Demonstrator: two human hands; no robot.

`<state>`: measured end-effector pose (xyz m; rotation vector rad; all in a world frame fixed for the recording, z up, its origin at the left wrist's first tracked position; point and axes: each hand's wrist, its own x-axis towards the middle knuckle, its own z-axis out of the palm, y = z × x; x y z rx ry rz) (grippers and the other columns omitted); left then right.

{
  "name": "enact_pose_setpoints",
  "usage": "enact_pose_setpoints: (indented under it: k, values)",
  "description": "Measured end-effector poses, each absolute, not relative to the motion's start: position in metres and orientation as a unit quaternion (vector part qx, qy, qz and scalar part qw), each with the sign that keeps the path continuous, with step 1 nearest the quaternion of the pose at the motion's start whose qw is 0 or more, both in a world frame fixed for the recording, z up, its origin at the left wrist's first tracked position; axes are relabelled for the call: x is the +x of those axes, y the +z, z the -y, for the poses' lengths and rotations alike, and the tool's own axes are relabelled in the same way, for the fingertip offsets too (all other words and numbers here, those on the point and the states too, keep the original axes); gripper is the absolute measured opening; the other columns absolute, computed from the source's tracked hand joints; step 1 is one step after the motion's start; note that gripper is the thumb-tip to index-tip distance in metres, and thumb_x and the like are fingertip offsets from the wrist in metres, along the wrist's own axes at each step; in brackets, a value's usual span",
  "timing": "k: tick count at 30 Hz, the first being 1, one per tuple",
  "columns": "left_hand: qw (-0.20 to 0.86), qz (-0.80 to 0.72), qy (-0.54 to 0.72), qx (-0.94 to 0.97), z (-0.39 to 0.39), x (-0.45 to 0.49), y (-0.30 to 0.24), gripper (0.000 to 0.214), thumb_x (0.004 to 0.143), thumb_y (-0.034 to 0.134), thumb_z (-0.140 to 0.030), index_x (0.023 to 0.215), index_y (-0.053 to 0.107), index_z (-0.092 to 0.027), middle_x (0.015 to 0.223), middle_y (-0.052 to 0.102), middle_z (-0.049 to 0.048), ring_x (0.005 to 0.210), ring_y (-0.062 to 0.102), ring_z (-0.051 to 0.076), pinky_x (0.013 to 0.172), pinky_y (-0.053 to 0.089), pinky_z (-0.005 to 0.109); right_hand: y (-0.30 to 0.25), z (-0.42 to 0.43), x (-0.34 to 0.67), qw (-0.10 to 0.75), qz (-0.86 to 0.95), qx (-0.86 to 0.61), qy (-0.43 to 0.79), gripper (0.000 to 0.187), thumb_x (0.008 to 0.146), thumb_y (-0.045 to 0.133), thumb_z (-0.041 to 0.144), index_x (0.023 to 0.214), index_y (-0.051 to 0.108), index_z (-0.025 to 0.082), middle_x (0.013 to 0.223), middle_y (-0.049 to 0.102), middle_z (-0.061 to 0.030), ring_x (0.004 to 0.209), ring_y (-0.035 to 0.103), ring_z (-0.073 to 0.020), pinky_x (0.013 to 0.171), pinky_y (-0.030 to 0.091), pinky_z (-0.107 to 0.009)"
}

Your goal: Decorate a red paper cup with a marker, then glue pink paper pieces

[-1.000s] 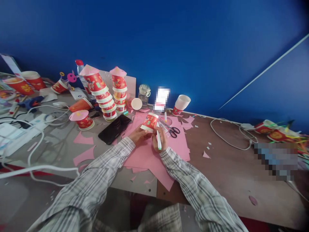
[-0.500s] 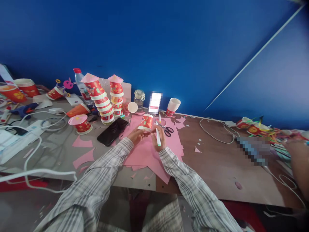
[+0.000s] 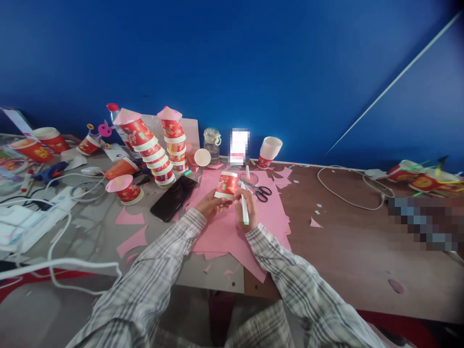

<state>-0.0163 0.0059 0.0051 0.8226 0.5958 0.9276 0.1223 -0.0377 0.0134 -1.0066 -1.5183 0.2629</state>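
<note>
My left hand (image 3: 209,205) grips an upside-down red paper cup (image 3: 226,185) standing on sheets of pink paper (image 3: 224,232). My right hand (image 3: 247,215) is closed round a white marker with a green cap (image 3: 244,209), its tip against the cup's side. Black-handled scissors (image 3: 259,190) lie on the pink paper just beyond my right hand. A black phone (image 3: 174,197) rests to the left of my left hand.
Two leaning towers of red cups with pink cone tops (image 3: 145,143) stand behind the phone, with a glass jar (image 3: 211,143) and a white cup (image 3: 269,151) by the blue wall. White cables (image 3: 54,227) crowd the left; another cable (image 3: 344,193) runs right. Pink scraps dot the table.
The view shifted slightly; both hands keep the cup and marker in the same grip, with the marker staying at the cup's side.
</note>
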Motion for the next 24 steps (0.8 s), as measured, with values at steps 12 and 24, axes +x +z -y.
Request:
enact_pose_setpoints:
  k: [12, 24]
  values:
    - [0.767, -0.27, 0.417, 0.407, -0.01, -0.02, -0.001, 0.056, 0.056, 0.074, -0.033, 0.104, 0.05, -0.018, 0.099, 0.062, 0.0117, 0.087, 0.06, 0.026, 0.082, 0.04, 0.042, 0.025, 0.045, 0.12, 0.647, 0.62, -0.416, 0.157, 0.029, 0.084, 0.038, 0.041, 0.097, 0.056, 0.022, 0.088, 0.058, -0.0066, 0.086, 0.056, -0.0214, 0.079, 0.047, -0.04]
    - [0.771, -0.27, 0.42, 0.395, -0.007, -0.019, 0.005, 0.055, 0.055, 0.076, -0.03, 0.101, 0.049, -0.017, 0.092, 0.063, 0.0085, 0.084, 0.06, 0.024, 0.081, 0.041, 0.041, 0.01, 0.047, 0.119, 0.656, 0.538, -0.409, 0.338, 0.031, 0.082, 0.042, 0.045, 0.088, 0.054, 0.016, 0.065, 0.055, -0.0004, 0.055, 0.052, -0.0122, 0.051, 0.044, -0.027]
